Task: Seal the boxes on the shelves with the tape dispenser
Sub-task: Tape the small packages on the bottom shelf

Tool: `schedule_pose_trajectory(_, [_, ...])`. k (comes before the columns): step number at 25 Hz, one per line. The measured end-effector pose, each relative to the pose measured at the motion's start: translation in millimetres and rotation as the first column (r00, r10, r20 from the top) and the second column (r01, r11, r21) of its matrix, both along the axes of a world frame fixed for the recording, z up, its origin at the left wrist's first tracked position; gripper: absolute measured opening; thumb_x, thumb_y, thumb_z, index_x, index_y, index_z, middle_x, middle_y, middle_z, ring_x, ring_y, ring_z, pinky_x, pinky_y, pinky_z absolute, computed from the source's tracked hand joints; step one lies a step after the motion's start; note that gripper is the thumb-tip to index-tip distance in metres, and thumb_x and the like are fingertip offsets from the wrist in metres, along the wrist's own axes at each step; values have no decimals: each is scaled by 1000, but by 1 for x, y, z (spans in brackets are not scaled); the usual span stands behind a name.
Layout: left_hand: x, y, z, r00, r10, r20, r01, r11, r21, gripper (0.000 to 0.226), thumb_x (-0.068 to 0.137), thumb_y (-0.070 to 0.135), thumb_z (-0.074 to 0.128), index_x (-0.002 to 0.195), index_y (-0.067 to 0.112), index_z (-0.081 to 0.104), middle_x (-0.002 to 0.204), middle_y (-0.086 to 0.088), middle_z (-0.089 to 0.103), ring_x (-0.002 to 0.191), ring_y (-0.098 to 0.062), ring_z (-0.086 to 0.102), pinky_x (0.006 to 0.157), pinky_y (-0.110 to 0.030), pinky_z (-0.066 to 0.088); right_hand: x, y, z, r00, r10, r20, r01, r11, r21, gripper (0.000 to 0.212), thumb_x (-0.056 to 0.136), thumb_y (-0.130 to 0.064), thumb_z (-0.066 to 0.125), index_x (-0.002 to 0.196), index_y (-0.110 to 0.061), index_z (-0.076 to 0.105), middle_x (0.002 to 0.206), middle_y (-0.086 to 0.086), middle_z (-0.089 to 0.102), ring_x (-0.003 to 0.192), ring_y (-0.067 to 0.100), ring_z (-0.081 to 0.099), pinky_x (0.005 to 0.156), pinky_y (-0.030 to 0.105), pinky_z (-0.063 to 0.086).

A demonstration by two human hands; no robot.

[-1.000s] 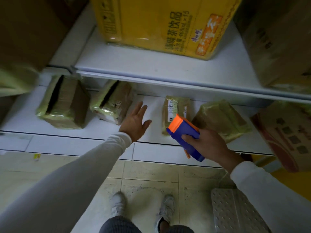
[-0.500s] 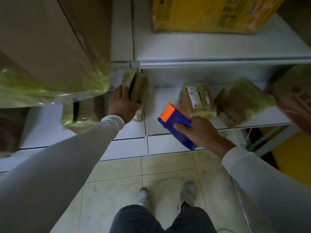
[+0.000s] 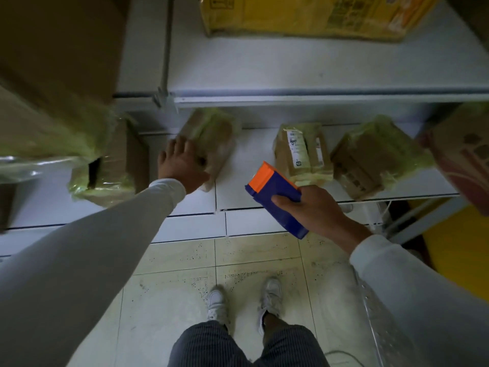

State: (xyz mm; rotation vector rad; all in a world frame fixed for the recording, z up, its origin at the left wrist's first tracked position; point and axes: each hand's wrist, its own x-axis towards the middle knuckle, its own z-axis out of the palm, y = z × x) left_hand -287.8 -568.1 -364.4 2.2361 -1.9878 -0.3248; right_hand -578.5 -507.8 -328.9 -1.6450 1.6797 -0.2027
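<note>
From the head view, the left hand (image 3: 182,165) lies on a small brown box (image 3: 211,141) wrapped in greenish tape on the lower shelf (image 3: 254,186), fingers draped over its near end. The right hand (image 3: 315,210) grips the blue-and-orange tape dispenser (image 3: 275,197), orange end forward, just right of that box, whose long axis runs away from the person; the dispenser probably must travel left.

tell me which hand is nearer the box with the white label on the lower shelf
Right. The right hand, gripping the tape dispenser, sits just in front of the labelled box; the left hand rests on another box further left.
</note>
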Motion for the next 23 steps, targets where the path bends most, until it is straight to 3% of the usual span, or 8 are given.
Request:
schedule_pose_trajectory(3, [1, 11, 3, 977, -194, -87, 195, 981, 7, 97, 62, 27, 77, 143, 12, 28, 148, -12, 33, 136, -30, 30, 114, -40, 23, -11, -16, 6, 1000, 30, 1, -30, 1000, -7, 47, 85, -58, 63, 61, -19, 53, 53, -4, 55, 48, 14, 52, 49, 26, 33])
schedule_pose_trajectory(6, [12, 25, 1, 926, -369, 80, 355, 923, 149, 107, 66, 21, 75, 151, 17, 10, 159, -7, 12, 145, -25, 12, 118, -38, 13, -17, -24, 11, 995, 82, 56, -83, 997, 7, 44, 86, -56, 64, 64, -18, 58, 55, -3, 58, 52, 14, 54, 51, 27, 33])
schedule_pose_trajectory(11, [16, 46, -1, 878, -433, 202, 396, 896, 201, 103, 72, 11, 62, 151, 18, -3, 160, -4, -6, 147, -22, -4, 119, -36, 4, -4, -16, 21, 979, 185, 81, -188, 982, 31, 39, 88, -53, 63, 61, -26, 53, 44, -20, 55, 39, -3, 49, 49, 22, 30])
schedule_pose_trajectory(14, [22, 44, 3, 856, -466, 223, 439, 884, 162, 93, 79, 5, 55, 151, 17, -3, 160, -8, -4, 147, -26, -2, 119, -39, 8, 12, -9, 25, 975, 201, 97, -204, 979, 24, 37, 87, -54, 64, 66, -24, 57, 44, -11, 55, 36, -2, 49, 45, 19, 32])
schedule_pose_trajectory(18, [22, 41, 14, 868, -458, 189, 427, 885, 185, 106, 80, 33, 71, 151, 12, -4, 159, -10, -4, 147, -26, -1, 119, -36, 5, 33, -6, 33, 971, 215, 109, -213, 977, -24, 36, 88, -52, 63, 70, -21, 59, 58, -2, 60, 49, 10, 54, 53, 24, 38])
schedule_pose_trajectory(20, [16, 45, 24, 914, -398, 80, 386, 913, 131, 100, 81, 40, 69, 151, 10, 3, 159, -11, 2, 147, -26, 3, 119, -35, 8, 38, -6, 39, 971, 209, 111, -207, 978, -36, 34, 87, -51, 64, 72, -21, 58, 59, -3, 61, 49, 8, 55, 53, 22, 37])
schedule_pose_trajectory(22, [9, 49, 32, 927, -298, -227, 307, 952, 6, 76, 87, 30, 65, 147, 8, 25, 153, -15, 26, 141, -28, 25, 114, -31, 23, 40, -7, 45, 972, 208, 112, -205, 978, -38, 35, 86, -51, 67, 68, -23, 56, 52, -8, 58, 41, 0, 52, 50, 19, 34])
schedule_pose_trajectory(23, [7, 53, 35, 882, -241, -404, 256, 967, -17, 60, 91, 22, 61, 143, 7, 35, 146, -15, 39, 132, -27, 40, 107, -25, 31, 41, -6, 47, 970, 217, 114, -213, 976, -39, 36, 85, -51, 68, 65, -23, 55, 48, -9, 57, 39, -1, 50, 49, 20, 33])
